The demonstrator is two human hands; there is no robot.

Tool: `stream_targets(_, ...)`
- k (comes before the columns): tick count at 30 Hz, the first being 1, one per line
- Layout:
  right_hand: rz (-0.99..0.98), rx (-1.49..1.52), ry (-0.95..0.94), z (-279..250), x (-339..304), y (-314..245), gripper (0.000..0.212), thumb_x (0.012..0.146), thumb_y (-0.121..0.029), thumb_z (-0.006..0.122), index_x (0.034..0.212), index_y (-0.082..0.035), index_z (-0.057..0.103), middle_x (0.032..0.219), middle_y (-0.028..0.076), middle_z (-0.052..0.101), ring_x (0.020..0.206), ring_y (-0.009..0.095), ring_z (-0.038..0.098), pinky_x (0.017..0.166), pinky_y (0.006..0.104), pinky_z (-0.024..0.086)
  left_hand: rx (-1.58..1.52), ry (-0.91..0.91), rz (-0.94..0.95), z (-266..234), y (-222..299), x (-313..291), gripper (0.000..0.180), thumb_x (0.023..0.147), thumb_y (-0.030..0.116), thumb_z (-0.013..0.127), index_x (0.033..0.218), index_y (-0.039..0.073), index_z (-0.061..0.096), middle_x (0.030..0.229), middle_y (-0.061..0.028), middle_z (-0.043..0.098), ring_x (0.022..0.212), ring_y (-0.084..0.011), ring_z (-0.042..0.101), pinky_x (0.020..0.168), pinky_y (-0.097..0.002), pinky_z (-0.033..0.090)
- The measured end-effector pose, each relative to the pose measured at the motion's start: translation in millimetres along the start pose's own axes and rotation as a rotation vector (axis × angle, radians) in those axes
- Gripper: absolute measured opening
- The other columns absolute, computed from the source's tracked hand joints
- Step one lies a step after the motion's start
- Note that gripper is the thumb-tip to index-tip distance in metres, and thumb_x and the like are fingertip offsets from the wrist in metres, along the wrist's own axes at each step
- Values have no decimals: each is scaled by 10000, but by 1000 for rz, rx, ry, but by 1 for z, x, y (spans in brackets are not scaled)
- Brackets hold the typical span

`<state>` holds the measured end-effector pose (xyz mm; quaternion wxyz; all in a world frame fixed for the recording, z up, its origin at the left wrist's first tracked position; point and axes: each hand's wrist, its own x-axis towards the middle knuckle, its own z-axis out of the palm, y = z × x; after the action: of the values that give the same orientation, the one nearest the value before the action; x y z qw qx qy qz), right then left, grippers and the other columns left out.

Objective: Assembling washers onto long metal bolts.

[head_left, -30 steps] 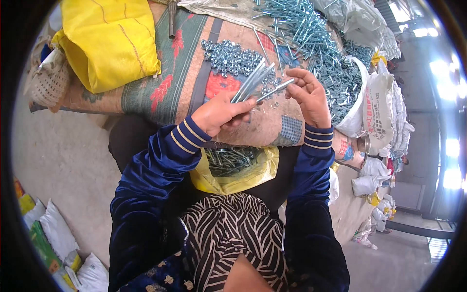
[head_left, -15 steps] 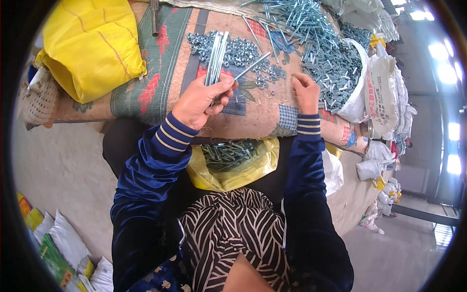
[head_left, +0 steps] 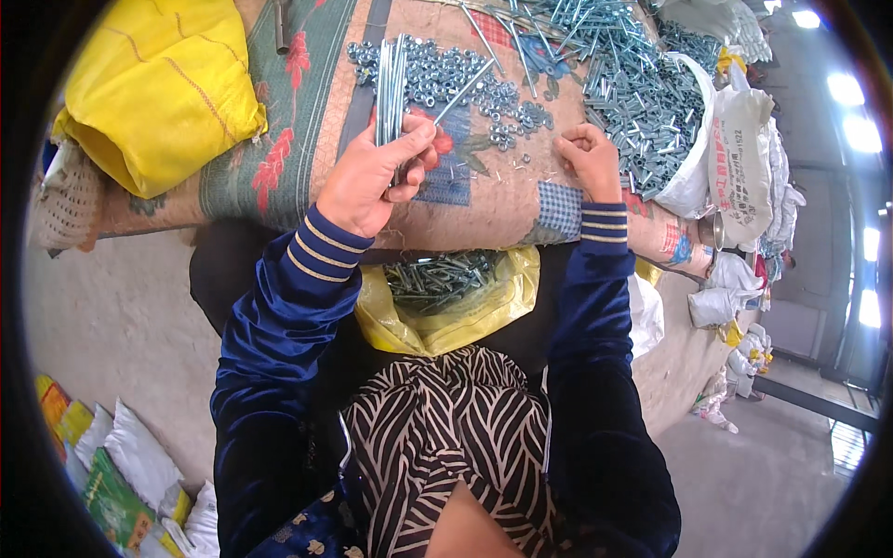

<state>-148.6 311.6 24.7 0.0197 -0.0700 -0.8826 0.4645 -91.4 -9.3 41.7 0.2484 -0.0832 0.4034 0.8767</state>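
Observation:
My left hand (head_left: 367, 181) is closed round a bundle of long thin metal rods (head_left: 391, 88) standing up from the fist. One single rod (head_left: 463, 91) juts out from its fingers at a slant to the right. Beyond it, many small hex nuts (head_left: 437, 70) lie spread on the patterned cloth (head_left: 326, 102). My right hand (head_left: 593, 166) hovers at or rests on the cloth to the right, thumb and fingertips pressed together; whatever they pinch, if anything, is too small to make out. Several tiny bits lie by its fingertips.
Long rods (head_left: 595, 33) are heaped at the far right, beside short metal tubes (head_left: 642, 116) spilling from a white sack (head_left: 693, 191). A yellow bag (head_left: 493, 312) of metal pieces sits at my lap. Another yellow bag (head_left: 158, 84) lies far left; packed sacks (head_left: 135, 456) stand on the floor.
The bundle in my left hand stands more upright, and the single rod slants more steeply. My right hand stays pinched near the same spot. The whole view has shifted slightly.

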Motion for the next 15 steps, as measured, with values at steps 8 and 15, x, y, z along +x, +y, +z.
stream_targets(8,-376,-416,-37,34,-40,-16,192,727,-101,679,904,-29,659,736,106,643,620,193,607,572,299,461,-11,12,0,4,-3,0,152,904,210,606,998,103,555,764,2,539,515,-26,411,393,-148,252)
stream_targets(15,36,128,-87,20,-37,-30,118,814,-93,664,872,8,648,829,67,659,628,106,592,557,219,459,35,-4,-35,2,-6,-5,136,878,184,629,934,79,565,720,-1,557,497,-22,423,392,-158,270)
